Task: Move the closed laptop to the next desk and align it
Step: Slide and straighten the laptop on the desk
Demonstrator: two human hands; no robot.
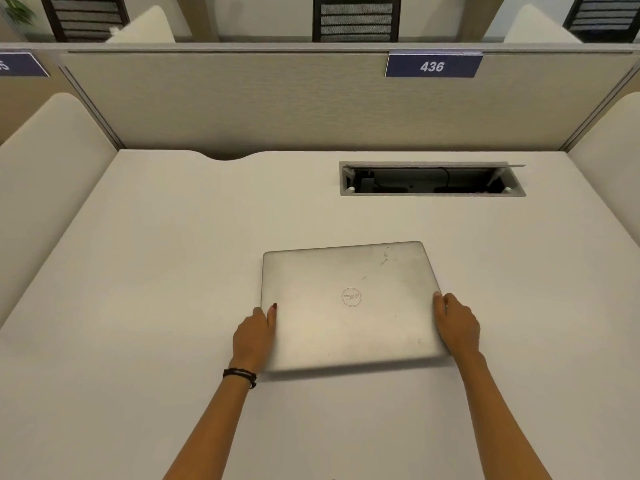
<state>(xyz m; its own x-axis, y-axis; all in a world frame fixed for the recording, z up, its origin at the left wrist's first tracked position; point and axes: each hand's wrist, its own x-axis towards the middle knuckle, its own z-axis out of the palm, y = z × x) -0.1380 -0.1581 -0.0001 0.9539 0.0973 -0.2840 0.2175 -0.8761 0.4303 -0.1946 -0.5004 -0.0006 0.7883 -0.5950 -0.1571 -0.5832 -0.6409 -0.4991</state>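
Note:
A closed silver laptop (pixel 349 303) with a round logo on its lid sits in the middle of a white desk (pixel 156 271), turned slightly off square, its near edge blurred and casting a shadow. My left hand (pixel 254 336) grips its left edge, thumb on the lid. My right hand (pixel 457 325) holds its right edge. A dark bracelet circles my left wrist.
An open cable box (pixel 431 180) is sunk into the desk at the back right. A beige partition (pixel 242 98) with a blue sign reading 436 (pixel 433 65) closes the back. Cream side dividers (pixel 45 188) flank the desk. Dark chairs show beyond.

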